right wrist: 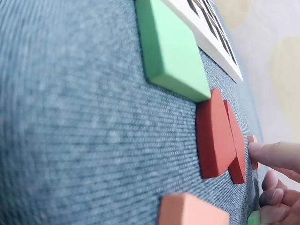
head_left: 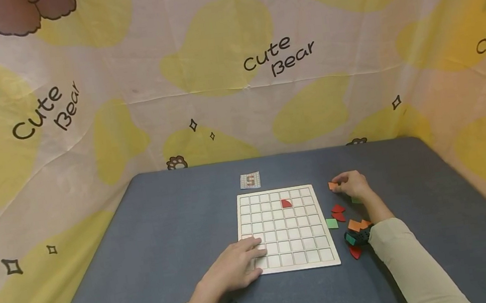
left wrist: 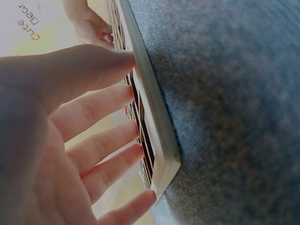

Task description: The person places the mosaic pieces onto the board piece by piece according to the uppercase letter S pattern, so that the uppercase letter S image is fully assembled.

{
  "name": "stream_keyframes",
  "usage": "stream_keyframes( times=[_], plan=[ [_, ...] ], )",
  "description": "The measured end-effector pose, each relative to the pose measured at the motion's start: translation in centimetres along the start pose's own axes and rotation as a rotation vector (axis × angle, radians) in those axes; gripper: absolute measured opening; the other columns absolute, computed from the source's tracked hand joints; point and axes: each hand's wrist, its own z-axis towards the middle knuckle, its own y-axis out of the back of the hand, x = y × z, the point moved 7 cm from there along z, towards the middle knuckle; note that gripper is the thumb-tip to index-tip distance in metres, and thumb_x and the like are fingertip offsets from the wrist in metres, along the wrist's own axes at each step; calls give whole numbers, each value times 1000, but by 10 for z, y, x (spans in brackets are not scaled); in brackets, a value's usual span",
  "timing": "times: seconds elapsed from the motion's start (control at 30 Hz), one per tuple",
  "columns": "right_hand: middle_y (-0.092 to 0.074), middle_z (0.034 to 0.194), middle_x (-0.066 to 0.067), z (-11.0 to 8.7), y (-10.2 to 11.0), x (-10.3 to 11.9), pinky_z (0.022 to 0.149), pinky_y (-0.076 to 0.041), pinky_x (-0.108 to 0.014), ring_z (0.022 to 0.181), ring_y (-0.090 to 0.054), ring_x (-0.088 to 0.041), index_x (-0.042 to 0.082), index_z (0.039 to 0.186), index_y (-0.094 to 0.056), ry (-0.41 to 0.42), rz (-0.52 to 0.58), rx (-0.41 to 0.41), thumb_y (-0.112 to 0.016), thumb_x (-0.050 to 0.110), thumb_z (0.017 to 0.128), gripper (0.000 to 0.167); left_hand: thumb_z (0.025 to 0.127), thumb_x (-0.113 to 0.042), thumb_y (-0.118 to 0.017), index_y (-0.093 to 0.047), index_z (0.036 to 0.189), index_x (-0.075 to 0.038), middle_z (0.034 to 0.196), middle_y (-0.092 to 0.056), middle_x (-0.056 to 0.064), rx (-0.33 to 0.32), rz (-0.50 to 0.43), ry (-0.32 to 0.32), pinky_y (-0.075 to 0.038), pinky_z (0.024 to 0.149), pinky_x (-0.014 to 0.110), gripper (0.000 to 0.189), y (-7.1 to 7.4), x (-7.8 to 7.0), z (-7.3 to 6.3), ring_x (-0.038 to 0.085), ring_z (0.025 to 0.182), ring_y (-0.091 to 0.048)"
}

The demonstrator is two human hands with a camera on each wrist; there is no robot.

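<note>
A white gridded board lies on the table, with one red quarter-round piece in a cell of its second row. My left hand rests its spread fingers on the board's near left corner; the left wrist view shows the fingertips along the board's edge. Beyond the board's right side, my right hand pinches an orange square block at the tabletop. In the right wrist view a fingertip presses against that orange block.
Right of the board lie a green square block, two red pieces, orange blocks and another red piece, partly under the right wrist. Another green block sits by the right hand. A small pattern card lies behind the board.
</note>
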Motion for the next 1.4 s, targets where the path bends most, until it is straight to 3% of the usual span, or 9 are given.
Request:
stream_keyframes(
  times=[0.9,1.17,1.4],
  plan=[
    [-56,128,-32,-4,-13,31,94,-50,-54,119,-52,-46,-3,114,-67,96,0,-5,-71,21,86,37,86,-28,-66,-67,122,-18,134,-61,6,-4,8,-11,-49,104,38,37,1,-1,0,22,126,-57],
    [-61,120,-27,-7,-25,46,78,-51,-39,103,-56,-36,-2,111,-68,120,36,3,-71,19,85,34,86,-28,-66,-67,122,-17,133,-61,7,-5,2,-9,-49,105,38,37,2,-1,-1,24,126,-57],
    [-60,120,-26,-9,-35,54,73,-47,-35,98,-53,-32,-2,111,-69,129,48,19,-72,17,85,32,87,-28,-66,-66,123,-18,134,-61,7,6,-1,-9,-49,105,38,38,0,-1,0,24,127,-57]
  ],
)
